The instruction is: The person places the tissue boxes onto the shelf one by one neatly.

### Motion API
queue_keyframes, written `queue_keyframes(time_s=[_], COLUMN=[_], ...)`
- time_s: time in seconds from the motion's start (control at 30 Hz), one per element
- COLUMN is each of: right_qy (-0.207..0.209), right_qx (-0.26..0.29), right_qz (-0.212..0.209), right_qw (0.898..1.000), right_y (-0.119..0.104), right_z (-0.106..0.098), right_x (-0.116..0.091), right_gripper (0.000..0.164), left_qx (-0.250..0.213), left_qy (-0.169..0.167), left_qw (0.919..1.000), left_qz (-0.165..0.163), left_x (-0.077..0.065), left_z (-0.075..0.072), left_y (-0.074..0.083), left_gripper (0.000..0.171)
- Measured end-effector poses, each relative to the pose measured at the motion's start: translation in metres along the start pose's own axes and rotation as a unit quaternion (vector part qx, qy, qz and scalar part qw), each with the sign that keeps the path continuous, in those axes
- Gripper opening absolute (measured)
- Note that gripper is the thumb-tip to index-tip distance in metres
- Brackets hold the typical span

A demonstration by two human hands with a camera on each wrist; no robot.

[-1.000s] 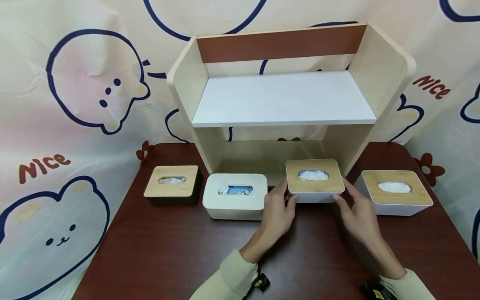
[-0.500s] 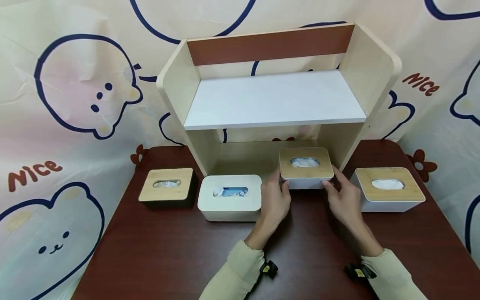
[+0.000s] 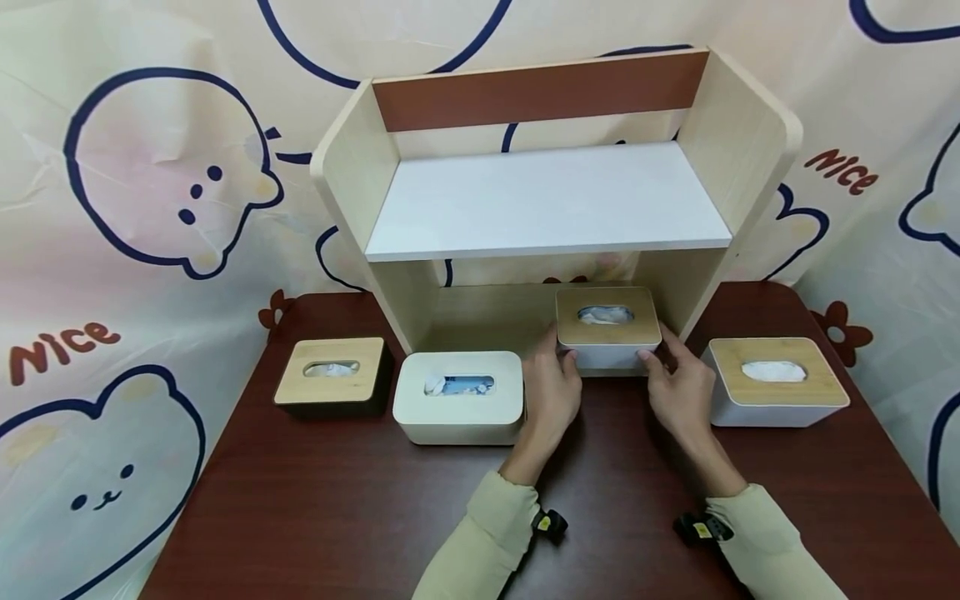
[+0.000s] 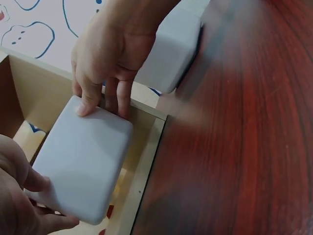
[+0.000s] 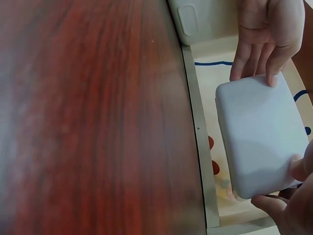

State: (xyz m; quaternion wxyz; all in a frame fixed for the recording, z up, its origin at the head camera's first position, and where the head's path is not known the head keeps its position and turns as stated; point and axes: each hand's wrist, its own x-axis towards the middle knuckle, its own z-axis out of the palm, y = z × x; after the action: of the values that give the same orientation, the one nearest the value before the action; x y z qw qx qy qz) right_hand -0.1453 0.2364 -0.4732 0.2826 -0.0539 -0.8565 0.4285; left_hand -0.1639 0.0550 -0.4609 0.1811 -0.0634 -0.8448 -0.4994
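Both hands hold a tissue box (image 3: 607, 333) with a pale wood lid and white body, one hand at each end. It sits at the mouth of the shelf unit's lower compartment, below the white shelf board (image 3: 547, 200). My left hand (image 3: 551, 387) grips its left end, thumb on the near face. Opposite, my right hand (image 3: 681, 387) grips the right end the same way. Both wrist views show the white underside (image 4: 85, 156) of the box, with thumbs (image 5: 297, 169) pressed on it. Fingers behind the box are partly hidden in the head view.
An all-white tissue box (image 3: 459, 398) stands just left of my left hand. Farther left is a black tissue box with a wood lid (image 3: 333, 377). A larger wood-lidded white tissue box (image 3: 778, 382) stands right of my right hand. The shelf unit's side panels (image 3: 750, 158) flank the compartment.
Both hands have carried the wood-lidded tissue box away from me, toward the lower compartment. The other tissue boxes stay put, and the head view has shifted slightly.
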Motion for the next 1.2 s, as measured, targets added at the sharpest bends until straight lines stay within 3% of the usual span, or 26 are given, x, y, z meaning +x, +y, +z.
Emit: queue_keyframes(time_s=[0.23,0.57,1.2], right_qy=[0.027,-0.007,-0.022], right_qx=[-0.006,0.013,0.015], right_qz=[0.005,0.02,0.04], right_qw=[1.0,1.0,0.999], right_y=[0.002,0.005,0.003], right_z=[0.006,0.011,0.01], right_x=[0.001,0.0,0.0], right_gripper=[0.046,0.048,0.049], left_qx=[0.0,0.004,0.01], left_qy=[0.0,-0.005,-0.004], left_qw=[0.9999,0.9998,0.9999], left_qz=[-0.016,-0.02,-0.011], left_x=[0.0,0.002,0.003], left_z=[-0.003,0.002,0.005], left_y=[0.005,-0.004,-0.008], left_gripper=[0.048,0.049,0.046])
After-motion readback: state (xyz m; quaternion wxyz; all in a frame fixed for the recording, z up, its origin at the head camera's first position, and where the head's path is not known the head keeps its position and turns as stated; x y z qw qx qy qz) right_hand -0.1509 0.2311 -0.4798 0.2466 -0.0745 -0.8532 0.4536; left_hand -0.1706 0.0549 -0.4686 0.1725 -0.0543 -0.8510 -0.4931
